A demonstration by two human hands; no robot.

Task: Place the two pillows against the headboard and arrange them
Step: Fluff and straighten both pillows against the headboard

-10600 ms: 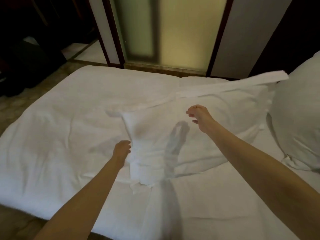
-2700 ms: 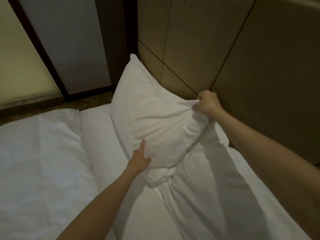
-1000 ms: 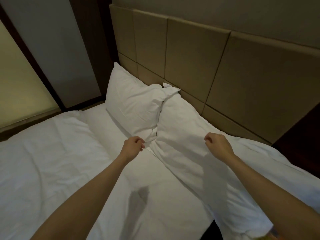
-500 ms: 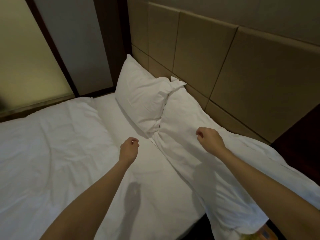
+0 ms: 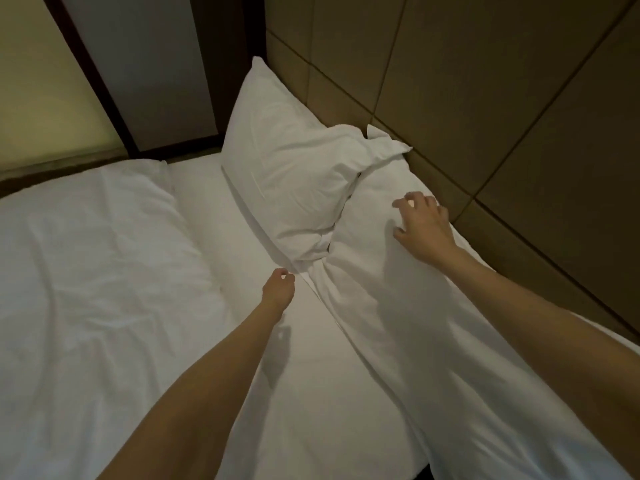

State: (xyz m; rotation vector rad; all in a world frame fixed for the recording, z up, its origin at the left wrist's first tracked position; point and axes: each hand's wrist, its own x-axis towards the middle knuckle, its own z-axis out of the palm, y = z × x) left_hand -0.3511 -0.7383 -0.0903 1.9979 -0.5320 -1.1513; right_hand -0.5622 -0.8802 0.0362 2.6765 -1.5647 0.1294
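Observation:
Two white pillows lean against the tan padded headboard. The far pillow stands propped in the corner, its near corner overlapping the near pillow, which lies longer and flatter along the headboard's base. My right hand rests flat on the upper end of the near pillow, fingers spread, holding nothing. My left hand hovers over the sheet just in front of where the two pillows meet, its fingers loosely curled on nothing.
A rumpled white duvet covers the left part of the bed, with bare white sheet between it and the pillows. Beyond the bed's far side are a dark-framed frosted panel and a grey wall panel.
My right hand has opened from a fist and moved up the near pillow toward the headboard. My left hand has stayed near the pillows' junction. The view has tilted closer to the headboard.

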